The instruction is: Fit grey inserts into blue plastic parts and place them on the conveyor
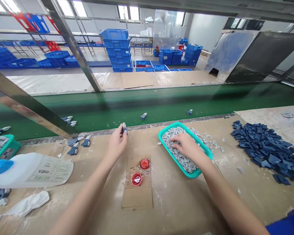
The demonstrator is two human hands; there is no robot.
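My left hand [118,141] is closed on a small blue-and-grey plastic part [124,128], raised near the edge of the green conveyor belt [107,111]. Over the turquoise basket [183,125] is my right hand [186,147], its curved fingers apart among the small grey plastic pieces [172,133]. I cannot see any piece clearly between those fingers. Two red dishes, one farther [144,164] and one nearer [136,179], sit between my arms on a cardboard strip [138,198]. The nearer dish holds shiny liquid.
A heap of dark blue parts [267,148] lies at right. Loose grey pieces surround the basket. At left are blue-and-grey parts [73,145], a white jug [46,169] and another turquoise basket [11,148]. A slanted metal post [36,107] stands left; parts lie on the belt.
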